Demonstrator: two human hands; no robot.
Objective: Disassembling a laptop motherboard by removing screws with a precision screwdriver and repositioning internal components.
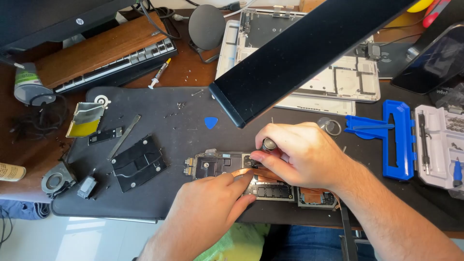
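A laptop circuit board (212,165) with a copper heat pipe (244,172) lies on the dark work mat (159,121). My right hand (299,154) grips a small screwdriver (269,143) by its metal cap, tip down on the board's middle. Beside it, my left hand (208,208) presses its fingertips on the copper pipe and the board's front edge, holding it flat. The screwdriver's tip is hidden by my fingers.
On the mat lie a black cover plate (139,162), a blue pick (210,123), a fan (57,180) and a foil-backed part (86,119). An opened laptop shell (348,79) and a black bar (299,48) are behind; a blue tool holder (396,140) and bit case (442,145) at right. Keyboard (111,60) back left.
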